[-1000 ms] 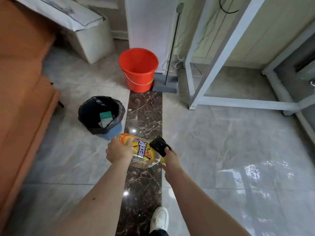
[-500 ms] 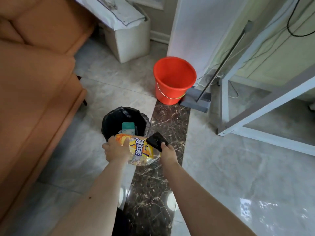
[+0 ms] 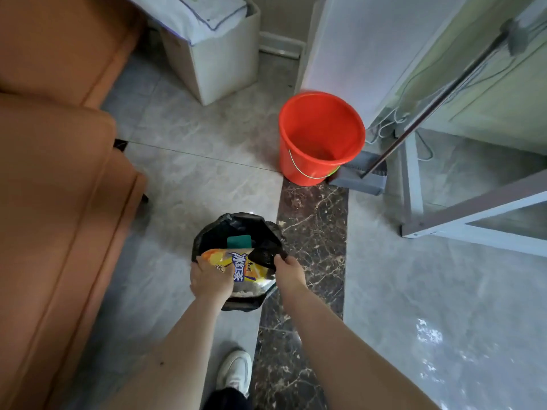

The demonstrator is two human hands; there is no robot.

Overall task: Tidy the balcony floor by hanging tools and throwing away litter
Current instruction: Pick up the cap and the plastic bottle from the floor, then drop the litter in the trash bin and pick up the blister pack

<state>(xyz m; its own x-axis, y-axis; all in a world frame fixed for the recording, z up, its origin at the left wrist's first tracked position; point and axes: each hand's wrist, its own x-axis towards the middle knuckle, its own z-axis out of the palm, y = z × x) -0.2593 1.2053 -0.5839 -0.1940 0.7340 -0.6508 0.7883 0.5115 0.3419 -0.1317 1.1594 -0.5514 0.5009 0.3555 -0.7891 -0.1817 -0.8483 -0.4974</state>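
A small bin lined with a black bag point(image 3: 213, 232) stands on the floor just in front of me, with a green sponge point(image 3: 239, 241) inside. Directly over its opening my left hand point(image 3: 210, 280) grips a crumpled yellow drink bottle with a blue-and-white label point(image 3: 240, 269). My right hand point(image 3: 288, 272) holds a small black piece of litter point(image 3: 264, 256) beside the bottle, also over the bin. A grey dustpan point(image 3: 359, 176) with a long handle point(image 3: 438, 99) leans behind the red bucket point(image 3: 321, 137).
An orange sofa point(image 3: 59, 187) fills the left side. A white box covered with cloth point(image 3: 219, 45) stands at the back. A white metal frame point(image 3: 473, 220) sits on the floor to the right. My white shoe point(image 3: 235, 371) is below the bin.
I have stepped closer to the bin. Both hands carried the bottle and the black litter forward, and they now hover over the bin's opening instead of short of it.
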